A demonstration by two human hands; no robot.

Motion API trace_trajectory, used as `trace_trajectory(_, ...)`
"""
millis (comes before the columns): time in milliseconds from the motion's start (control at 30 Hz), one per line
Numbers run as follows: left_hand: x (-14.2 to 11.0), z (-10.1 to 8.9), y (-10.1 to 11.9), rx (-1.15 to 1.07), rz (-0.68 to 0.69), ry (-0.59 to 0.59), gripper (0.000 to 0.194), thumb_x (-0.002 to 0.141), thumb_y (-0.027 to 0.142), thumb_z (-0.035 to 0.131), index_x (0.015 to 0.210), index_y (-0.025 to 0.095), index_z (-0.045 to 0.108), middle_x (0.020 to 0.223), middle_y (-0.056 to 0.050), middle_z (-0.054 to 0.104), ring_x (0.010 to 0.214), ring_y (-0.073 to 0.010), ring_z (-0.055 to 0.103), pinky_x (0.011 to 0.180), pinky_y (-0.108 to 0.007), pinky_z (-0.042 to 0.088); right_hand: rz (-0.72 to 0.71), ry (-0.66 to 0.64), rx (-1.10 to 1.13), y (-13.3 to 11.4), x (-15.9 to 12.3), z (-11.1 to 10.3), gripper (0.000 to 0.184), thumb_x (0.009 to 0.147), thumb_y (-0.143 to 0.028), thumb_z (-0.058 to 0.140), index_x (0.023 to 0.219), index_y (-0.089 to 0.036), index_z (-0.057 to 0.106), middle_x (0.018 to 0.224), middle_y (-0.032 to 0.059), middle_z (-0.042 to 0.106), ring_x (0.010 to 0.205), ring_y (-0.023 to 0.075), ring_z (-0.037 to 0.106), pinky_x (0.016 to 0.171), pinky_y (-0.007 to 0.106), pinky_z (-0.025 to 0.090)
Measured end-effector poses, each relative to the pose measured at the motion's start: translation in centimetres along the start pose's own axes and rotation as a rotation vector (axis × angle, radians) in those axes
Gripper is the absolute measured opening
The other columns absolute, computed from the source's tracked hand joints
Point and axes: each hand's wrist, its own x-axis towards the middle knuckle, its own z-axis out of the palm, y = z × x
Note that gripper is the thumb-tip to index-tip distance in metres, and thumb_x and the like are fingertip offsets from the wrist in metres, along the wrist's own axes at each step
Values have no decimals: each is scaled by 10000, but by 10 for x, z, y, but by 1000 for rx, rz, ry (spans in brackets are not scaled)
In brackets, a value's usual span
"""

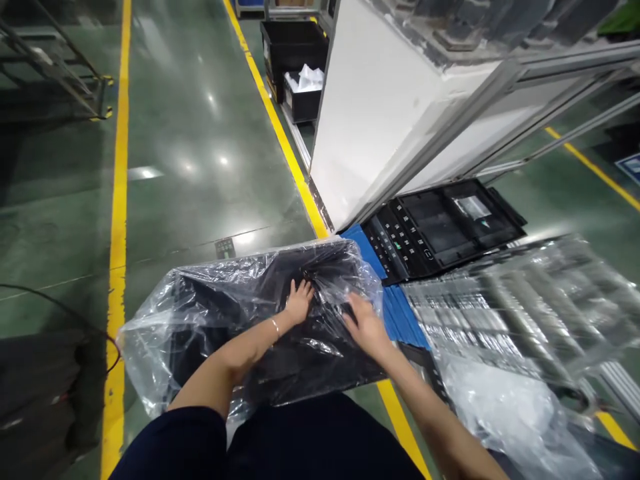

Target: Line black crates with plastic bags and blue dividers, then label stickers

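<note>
A large black bin lies before me with a clear plastic bag spread across it, bunched and wrinkled, its loose end reaching past the left side. My left hand rests on the plastic near the middle with its fingers spread. To its right, my right hand is at the plastic near the bin's right end, slightly blurred. Its thumb stands apart from the bent fingers, and no object shows between them. Whether the plastic lines the bin or only covers it, I cannot tell.
On the right, a black panel with white lettering lies by a white-sided workbench. Nearby are stacked clear-wrapped items and crumpled plastic. Black crates stand at the back. A metal rack is far left; yellow lines mark the floor.
</note>
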Motion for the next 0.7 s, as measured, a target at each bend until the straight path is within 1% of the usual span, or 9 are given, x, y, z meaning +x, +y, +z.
trace_trajectory(100, -41, 22, 14, -76, 79, 13, 586, 898, 332, 375, 1448, 140, 312, 1545, -144, 230, 1443, -303, 116, 1134, -606, 3, 31, 229, -118, 6, 45, -14, 552, 894, -282, 409, 1430, -161, 354, 1449, 168, 375, 1344, 316, 317, 1081, 522, 283)
trace_trajectory(167, -65, 37, 13, -108, -3, -100, 613, 898, 383, 380, 1457, 148, 291, 1554, -152, 192, 1445, -315, 95, 1121, -626, 20, 131, 192, -209, 9, 77, -21, 632, 860, -246, 467, 1460, -173, 285, 1480, 185, 308, 1307, 350, 356, 1038, 535, 321)
trace_trajectory(233, -82, 46, 4, -106, -174, -293, 626, 863, 417, 443, 1422, 148, 362, 1514, -189, 283, 1406, -355, 230, 1092, -641, 147, 225, 85, -223, 10, 100, -27, 707, 840, -227, 486, 1487, -181, 206, 1455, 210, 322, 1164, 319, 508, 950, 465, 419)
trace_trajectory(300, -94, 46, -11, -111, -303, -426, 579, 810, 422, 520, 1325, 157, 495, 1385, -196, 482, 1267, -348, 464, 1026, -558, 346, 263, 58, -240, 6, 108, -27, 733, 835, -221, 483, 1497, -182, 171, 1441, 220, 331, 1096, 293, 554, 909, 429, 445)
trace_trajectory(400, -110, 28, -37, -133, -320, -400, 433, 824, 396, 501, 1207, 213, 588, 1222, -115, 629, 1100, -236, 606, 921, -347, 467, 171, 182, -363, -11, 90, -11, 657, 851, -170, 427, 1478, -153, 234, 1512, 202, 230, 1332, 353, 322, 1045, 548, 280)
trace_trajectory(467, -125, 10, -57, -123, -356, -335, 370, 873, 343, 415, 1156, 211, 614, 1183, -109, 646, 1098, -219, 604, 917, -324, 460, 9, 58, -389, -27, 69, 11, 591, 876, -145, 368, 1462, -150, 291, 1532, 160, 222, 1412, 315, 165, 1108, 555, 137)
trace_trajectory(533, -143, -6, -81, -85, -445, -286, 380, 887, 266, 352, 1113, 152, 636, 1154, -165, 646, 1106, -273, 594, 927, -409, 449, -91, -217, -370, -39, 50, 37, 536, 876, -157, 390, 1411, -153, 401, 1470, 158, 362, 1398, 284, 225, 1121, 527, 122)
trace_trajectory(600, -159, -16, -106, -38, -551, -256, 408, 866, 197, 342, 1133, 63, 620, 1212, -251, 590, 1169, -349, 540, 949, -511, 410, -46, -417, -371, -44, 40, 59, 456, 841, -174, 471, 1289, -133, 546, 1323, 193, 526, 1322, 312, 361, 1091, 569, 162)
trace_trajectory(700, -165, -18, -135, -11, -620, -244, 479, 824, 170, 399, 1250, -3, 532, 1414, -298, 386, 1344, -390, 336, 1044, -558, 295, 70, -496, -368, -39, 39, 75, 323, 830, -235, 555, 1112, -108, 646, 1163, 181, 629, 1226, 315, 477, 1067, 600, 205)
